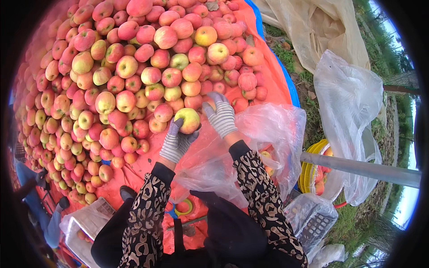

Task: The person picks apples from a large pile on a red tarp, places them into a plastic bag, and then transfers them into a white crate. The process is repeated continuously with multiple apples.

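In my left hand (175, 142), gloved in striped grey and white, is a yellow-green and red apple (187, 120), gripped by the fingers and thumb. My right hand (220, 116), in a matching glove, reaches to the near edge of a big heap of apples (126, 102). Its fingers are stretched and apart, with no apple seen in them; whether the fingertips touch the heap I cannot tell. Clear plastic sheeting (270, 127) lies beside and under my right wrist, with a few apples showing through it.
The heap rests on a red tarp (154, 172) with a blue edge. Yellow tape rolls (184, 207) lie between my knees. On the right stand a yellow basket (313, 169) of apples, a grey metal pole (362, 169) and hanging plastic (346, 98). A white crate (91, 219) and another person's leg (53, 228) are at left.
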